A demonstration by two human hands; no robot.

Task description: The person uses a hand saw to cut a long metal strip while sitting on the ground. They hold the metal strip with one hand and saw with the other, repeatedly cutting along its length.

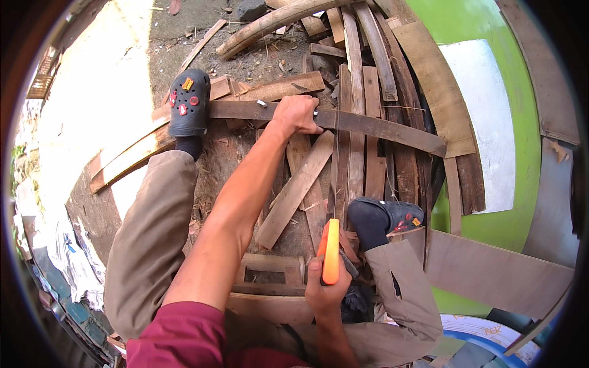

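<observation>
A long, narrow dark wooden plank (380, 127) lies crosswise over other boards. My left hand (299, 115) is closed over its middle, with the fingertips partly hidden. My left foot, in a dark clog (188, 101), rests on or against its left part. In my right hand (326, 288), nearer my body, is the orange handle (331, 251) of a handsaw. The saw's blade shows edge-on as a thin dark line running away from me toward the plank, just right of my left hand. Whether its teeth touch the wood I cannot tell.
Several loose boards (353, 73) lie beyond and under the plank. A short pale board (296, 189) slants below my left hand. My right clog (404, 216) is beside the saw handle. A green surface with a white panel (485, 116) lies at the right.
</observation>
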